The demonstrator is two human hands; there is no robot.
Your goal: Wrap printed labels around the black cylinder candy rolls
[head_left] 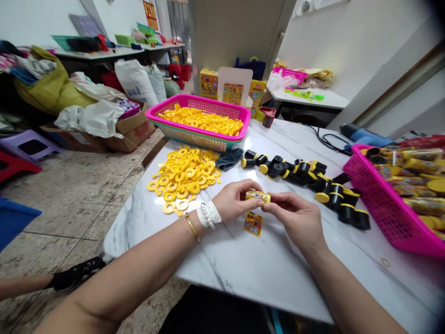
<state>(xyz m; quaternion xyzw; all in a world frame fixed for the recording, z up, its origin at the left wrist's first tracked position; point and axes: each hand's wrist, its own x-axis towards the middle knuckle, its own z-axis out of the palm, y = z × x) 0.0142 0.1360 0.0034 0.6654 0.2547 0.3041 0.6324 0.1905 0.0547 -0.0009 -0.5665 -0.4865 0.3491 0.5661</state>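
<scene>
Over the middle of the marble-patterned desk [222,260]: small yellow printed cylinder [258,196] between two bare hands.
Left hand [233,202] pinches the left part between thumb and fingers; right hand [301,220] has thumb and fingers pinching the right end, piece lying roughly level. Just below it, square printed card [253,225] flat on the desk. To the left, loose heap of yellow ring-shaped pieces [189,172], dark cloth [229,159] beside it; beyond, pink-rimmed basket [246,119] full of similar pieces. Right of the hands, scattered black cylinders with yellow caps [303,168]; farther right, pink mesh basket [385,208] heaped with printed tubes [422,165].
</scene>
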